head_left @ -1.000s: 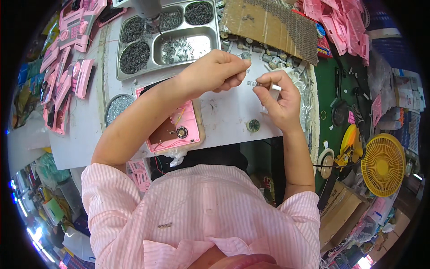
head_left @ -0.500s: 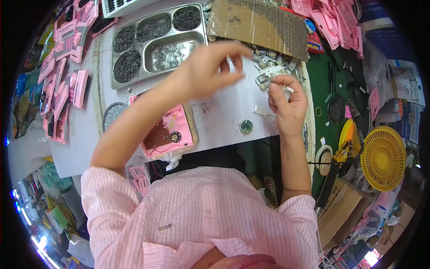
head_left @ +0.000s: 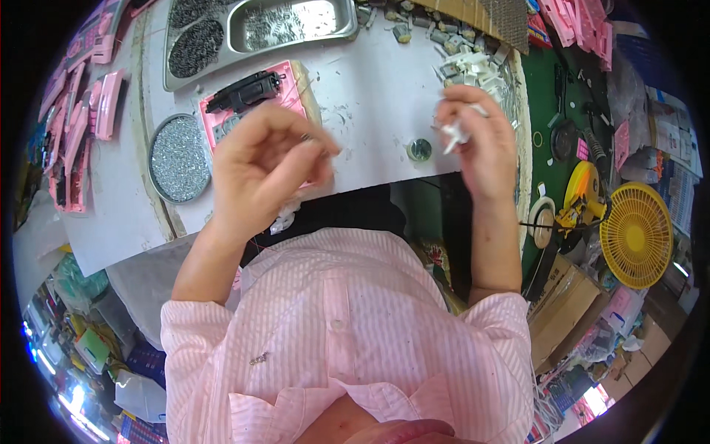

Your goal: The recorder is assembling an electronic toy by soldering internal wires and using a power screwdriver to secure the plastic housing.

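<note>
My left hand (head_left: 270, 163) hovers over the near side of a pink plastic housing (head_left: 299, 74), its fingers curled together. A small dark bit shows at the fingertips, too small to name. Across the housing lies a black elongated part (head_left: 244, 90). Over on the right, my right hand (head_left: 488, 152) pinches a white plastic part (head_left: 454, 136), slightly blurred. Between the hands, close to the table's front edge, stands a small round greenish container (head_left: 419, 150).
A round dish of small silvery pieces (head_left: 180, 159) sits left of the housing. Behind is a metal tray (head_left: 296, 46) with dark small parts. White plastic parts (head_left: 477, 70) and small metal motors (head_left: 401, 33) lie far right, near cardboard (head_left: 481, 16). A yellow fan (head_left: 636, 235) stands right.
My left hand has come back from the far middle toward the near left, over the housing. My right hand still holds a white part, away from the pile. The whole view has shifted.
</note>
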The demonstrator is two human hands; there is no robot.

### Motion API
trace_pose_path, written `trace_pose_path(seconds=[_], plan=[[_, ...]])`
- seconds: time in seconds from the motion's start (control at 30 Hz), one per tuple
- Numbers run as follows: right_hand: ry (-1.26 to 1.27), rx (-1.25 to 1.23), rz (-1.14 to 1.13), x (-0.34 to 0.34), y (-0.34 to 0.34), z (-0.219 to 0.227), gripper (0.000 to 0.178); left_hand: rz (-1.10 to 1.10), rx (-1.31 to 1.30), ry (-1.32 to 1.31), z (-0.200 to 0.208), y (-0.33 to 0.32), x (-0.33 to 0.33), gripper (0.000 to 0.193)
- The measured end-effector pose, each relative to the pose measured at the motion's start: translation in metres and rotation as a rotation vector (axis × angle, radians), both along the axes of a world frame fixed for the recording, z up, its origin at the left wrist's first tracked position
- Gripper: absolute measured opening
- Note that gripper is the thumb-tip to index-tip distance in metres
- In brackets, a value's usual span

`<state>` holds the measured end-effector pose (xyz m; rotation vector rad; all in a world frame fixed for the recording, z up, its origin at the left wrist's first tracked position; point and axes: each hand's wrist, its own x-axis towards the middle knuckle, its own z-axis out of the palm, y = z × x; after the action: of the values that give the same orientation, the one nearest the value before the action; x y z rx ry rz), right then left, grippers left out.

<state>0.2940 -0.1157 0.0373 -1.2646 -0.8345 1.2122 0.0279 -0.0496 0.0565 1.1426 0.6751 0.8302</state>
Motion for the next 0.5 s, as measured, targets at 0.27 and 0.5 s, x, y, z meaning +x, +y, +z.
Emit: trace_pose_path(seconds=[0.27, 0.5], plan=[[-0.393, -0.17, -0.11, -0.015, -0.044, -0.01, 0.022, -0.007, 0.29, 0.411, -0.028, -0.03, -0.053, 0.015], [-0.455, 0.276, 0.041, -0.105, -0.011, -0.007, 0.01, 0.014, 0.184, 0.351, -0.026, -0.037, -0.053, 0.015]])
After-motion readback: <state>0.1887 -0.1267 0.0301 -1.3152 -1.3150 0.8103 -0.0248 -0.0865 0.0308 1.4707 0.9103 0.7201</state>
